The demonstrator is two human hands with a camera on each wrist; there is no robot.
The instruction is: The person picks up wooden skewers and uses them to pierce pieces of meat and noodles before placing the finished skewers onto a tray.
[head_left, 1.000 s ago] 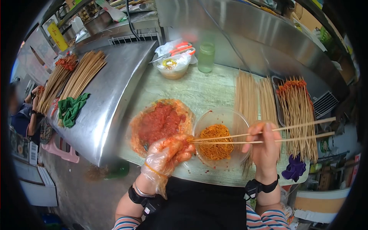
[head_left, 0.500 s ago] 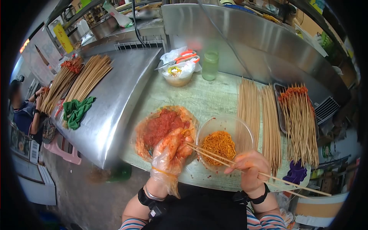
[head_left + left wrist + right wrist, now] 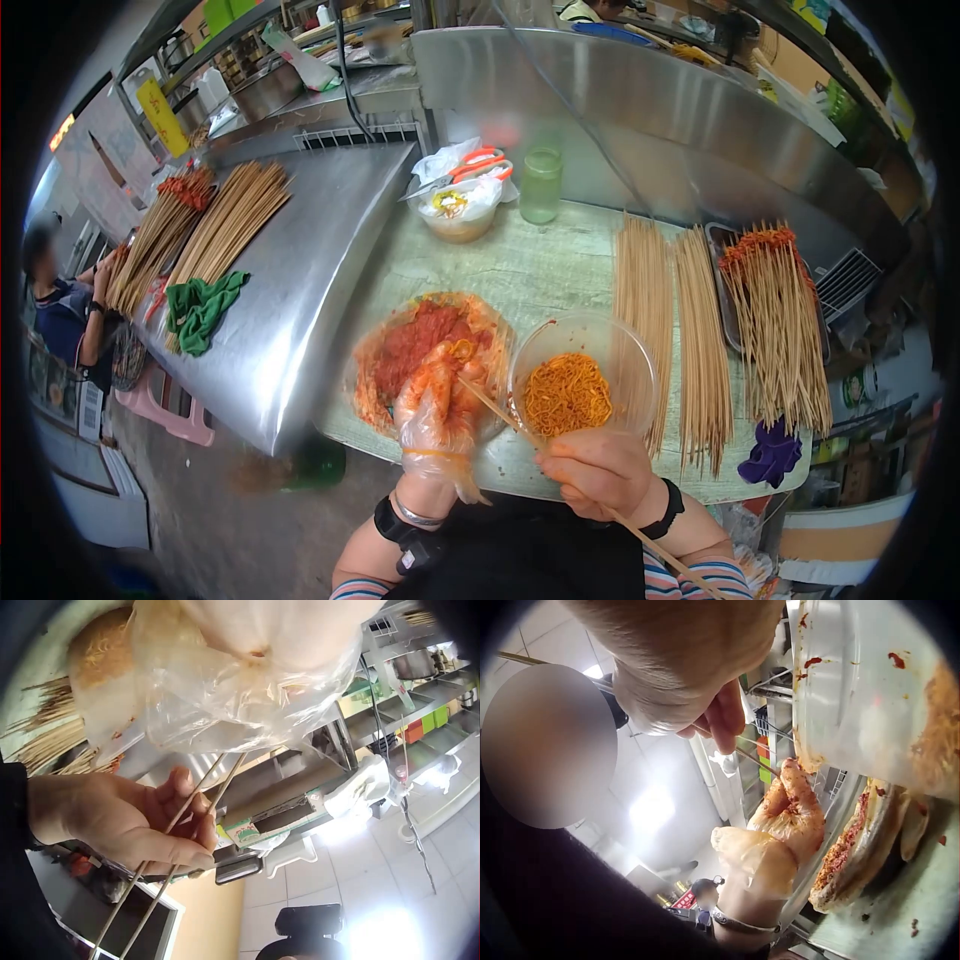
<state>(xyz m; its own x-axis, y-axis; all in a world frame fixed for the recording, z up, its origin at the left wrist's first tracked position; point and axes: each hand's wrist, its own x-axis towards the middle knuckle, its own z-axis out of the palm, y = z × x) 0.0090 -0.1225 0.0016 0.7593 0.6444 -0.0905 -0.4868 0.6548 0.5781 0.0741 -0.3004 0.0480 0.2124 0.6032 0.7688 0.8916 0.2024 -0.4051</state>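
Observation:
My left hand (image 3: 438, 405), in a clear plastic glove smeared with red sauce, is over a plastic-lined container (image 3: 364, 402) of red paste (image 3: 400, 350). Its fingers pinch a small bit of orange shredded food (image 3: 462, 349). My bare right hand (image 3: 603, 468) grips two thin bamboo skewers (image 3: 176, 864) between thumb and fingers. The skewers slant up to the left, their tips right at the gloved fingertips (image 3: 789, 771). Between the hands stands a clear round bowl (image 3: 652, 372) with orange shreds (image 3: 568, 392) in it.
Bundles of bare skewers (image 3: 703, 350) lie to the right, beside a tray of loaded skewers (image 3: 770, 320) and a purple cloth (image 3: 770, 452). Scissors (image 3: 470, 167) rest on a small tub (image 3: 462, 222) near a green jar (image 3: 541, 185). Another person (image 3: 65, 310) works at far left.
My right hand has come down and to the left, tilting the skewers more steeply. My left hand has shifted left over the red paste and turned, with orange shreds now showing at its fingertips.

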